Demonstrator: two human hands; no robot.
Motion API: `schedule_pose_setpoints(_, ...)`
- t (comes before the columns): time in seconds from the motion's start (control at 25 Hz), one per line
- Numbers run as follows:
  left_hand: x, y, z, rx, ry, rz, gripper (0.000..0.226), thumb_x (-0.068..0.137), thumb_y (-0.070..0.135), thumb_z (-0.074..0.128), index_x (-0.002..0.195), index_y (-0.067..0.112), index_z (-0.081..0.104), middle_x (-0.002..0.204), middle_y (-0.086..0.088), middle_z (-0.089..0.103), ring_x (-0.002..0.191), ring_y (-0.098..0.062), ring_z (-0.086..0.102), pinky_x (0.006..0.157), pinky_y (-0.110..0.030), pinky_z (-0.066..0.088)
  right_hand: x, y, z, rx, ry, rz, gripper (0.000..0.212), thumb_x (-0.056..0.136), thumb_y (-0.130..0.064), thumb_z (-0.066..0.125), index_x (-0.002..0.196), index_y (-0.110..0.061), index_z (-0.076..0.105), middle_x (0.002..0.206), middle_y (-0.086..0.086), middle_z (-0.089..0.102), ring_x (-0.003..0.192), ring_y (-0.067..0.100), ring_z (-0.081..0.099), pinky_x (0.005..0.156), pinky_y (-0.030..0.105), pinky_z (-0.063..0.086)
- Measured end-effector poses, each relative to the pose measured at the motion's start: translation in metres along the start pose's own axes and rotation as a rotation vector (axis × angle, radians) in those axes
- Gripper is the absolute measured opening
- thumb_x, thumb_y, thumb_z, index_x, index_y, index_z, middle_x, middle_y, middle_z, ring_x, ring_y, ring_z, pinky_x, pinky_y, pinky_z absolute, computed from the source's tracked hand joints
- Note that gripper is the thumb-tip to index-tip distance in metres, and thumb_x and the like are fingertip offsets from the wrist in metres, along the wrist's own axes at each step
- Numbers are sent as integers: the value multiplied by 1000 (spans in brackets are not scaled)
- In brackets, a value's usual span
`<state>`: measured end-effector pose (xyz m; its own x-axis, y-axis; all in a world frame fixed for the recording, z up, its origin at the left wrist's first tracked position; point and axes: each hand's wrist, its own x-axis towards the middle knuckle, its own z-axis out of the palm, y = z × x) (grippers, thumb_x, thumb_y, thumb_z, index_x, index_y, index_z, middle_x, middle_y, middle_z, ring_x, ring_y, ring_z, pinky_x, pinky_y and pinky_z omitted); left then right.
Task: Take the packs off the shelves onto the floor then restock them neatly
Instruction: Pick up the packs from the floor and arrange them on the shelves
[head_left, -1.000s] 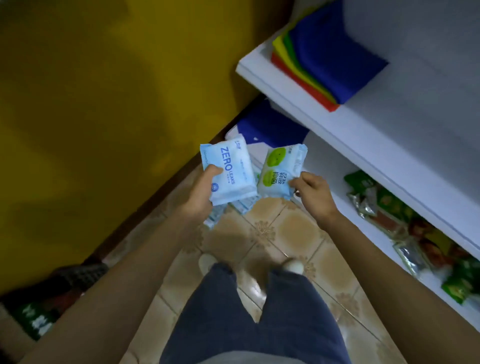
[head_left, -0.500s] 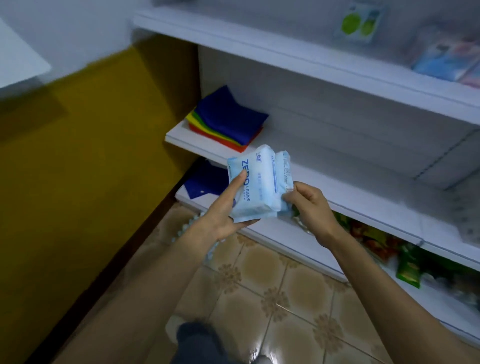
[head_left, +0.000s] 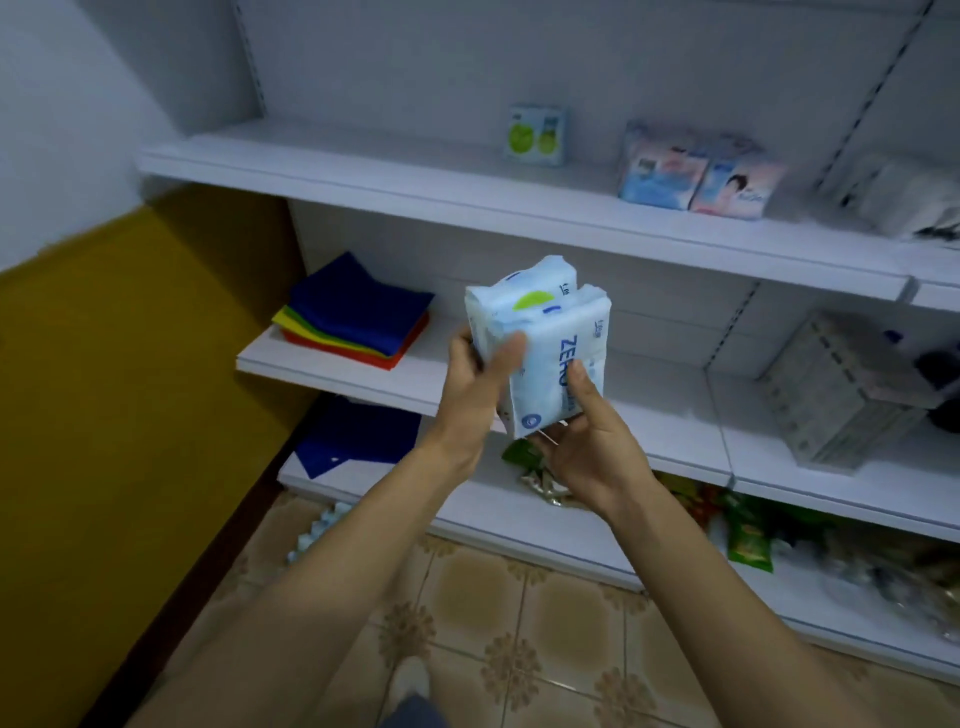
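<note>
Two light-blue packs are pressed together upright in front of the middle shelf (head_left: 665, 415). The front "ZERO" pack (head_left: 558, 358) faces me; the pack with a green spot (head_left: 519, 306) stands behind it. My left hand (head_left: 478, 384) grips their left side, thumb across the front. My right hand (head_left: 587, 436) cups the bottom right corner, thumb on the "ZERO" pack. On the top shelf (head_left: 363, 171) stand a green-spot pack (head_left: 535, 135) and two blue-pink packs (head_left: 696, 174). Several packs (head_left: 317, 530) lie on the floor at the left.
Folded coloured cloths (head_left: 358, 317) sit on the middle shelf's left end, a grey carton (head_left: 836, 389) on its right. Blue cloth (head_left: 358, 434) and snack bags (head_left: 748, 535) fill the bottom shelf. A yellow wall (head_left: 130, 389) closes the left side. The floor is tiled (head_left: 519, 623).
The view has risen from the floor to the shelves. Both hands brought the two packs together into one stack and lifted it up before the middle shelf.
</note>
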<state>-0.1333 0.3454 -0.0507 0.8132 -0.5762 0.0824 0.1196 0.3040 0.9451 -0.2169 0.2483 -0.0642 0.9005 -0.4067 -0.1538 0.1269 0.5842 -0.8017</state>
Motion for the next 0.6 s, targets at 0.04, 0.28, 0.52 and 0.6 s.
schedule_pose_setpoints(0.04, 7, 6, -3, -13, -68, -13, 64, 77, 69, 53, 124, 26, 54, 122, 3, 66, 112, -14, 63, 82, -31, 53, 4, -8, -4, -11, 28, -45, 52, 75, -34, 66, 124, -18, 56, 116, 5, 69, 100, 23, 66, 82, 38, 58)
schedule_pose_setpoints(0.28, 89, 32, -37, 280, -319, -79, 70, 67, 59, 72, 120, 15, 59, 117, -1, 69, 107, -20, 65, 96, -40, 50, 42, -61, -24, -419, 80, -263, 71, 65, -14, 83, 128, -20, 51, 111, 2, 69, 100, 20, 68, 78, 34, 57)
schedule_pose_setpoints(0.52, 233, 63, -30, 518, -266, 242, 37, 88, 25, 68, 121, 15, 56, 119, -4, 64, 107, -20, 64, 87, -27, 55, 144, -119, 2, -644, 152, -499, 53, 73, 0, 77, 115, -21, 53, 103, -2, 69, 90, 14, 69, 72, 34, 60)
schedule_pose_setpoints(0.6, 290, 65, -39, 495, -202, 262, 38, 90, 24, 66, 125, 15, 52, 119, -4, 63, 106, -18, 64, 87, -29, 55, 188, -136, 10, -643, 184, -544, 53, 74, -1, 77, 115, -22, 52, 104, -2, 68, 88, 11, 69, 68, 28, 59)
